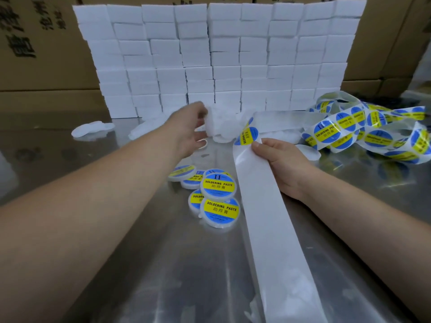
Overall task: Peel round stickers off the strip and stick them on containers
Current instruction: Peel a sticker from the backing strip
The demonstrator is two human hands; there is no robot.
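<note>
My left hand (190, 129) reaches forward and grips a plain white round container (220, 123) at a loose heap of white containers. My right hand (279, 164) pinches the white backing strip (268, 224) just below a blue and yellow round sticker (248, 135) that stands half peeled at the strip's fold. The empty part of the strip runs down toward me. The full part, with several stickers (373, 131), lies tangled at the right. Several labelled containers (218, 190) reading "Soldering Paste" lie in a pile between my arms.
The work surface is a shiny metal table (163, 264). A wall of stacked white boxes (221, 59) stands at the back, with brown cartons (35, 54) behind it. Loose white lids (92, 128) lie at the left of the heap.
</note>
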